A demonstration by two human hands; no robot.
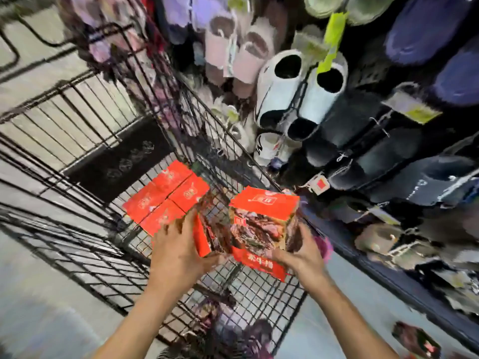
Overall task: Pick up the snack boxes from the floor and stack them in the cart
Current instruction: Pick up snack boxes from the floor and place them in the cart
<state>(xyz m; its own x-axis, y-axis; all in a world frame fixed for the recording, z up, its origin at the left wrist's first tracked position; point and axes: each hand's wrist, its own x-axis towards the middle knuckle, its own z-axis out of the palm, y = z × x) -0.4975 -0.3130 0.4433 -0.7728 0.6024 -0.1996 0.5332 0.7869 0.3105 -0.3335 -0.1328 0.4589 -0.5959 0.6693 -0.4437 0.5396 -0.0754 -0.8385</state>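
Two boxes are being held over the cart at this moment, one in each hand. The left box is gripped by the left hand: its fingers are laid close together up the box's outer side and the thumb is tucked beneath the lower corner, though blur softens the fingertips. The right box is gripped by the right hand. Here the fingers are curled round the lower red edge, and the thumb is pressed up along the side. The two boxes are touching, or very nearly, in the space between the two thumbs; which of the two cannot be told through the blur.

Just beyond the left fingertips, the stacked boxes are seen lying flat on the wire floor of the cart, red tops up, packed edge to edge. The left box is held right beside that stack.

Well behind the right wrist, low on the grey floor, another box is lying. Past the right fingertips, slippers are hung in rows.
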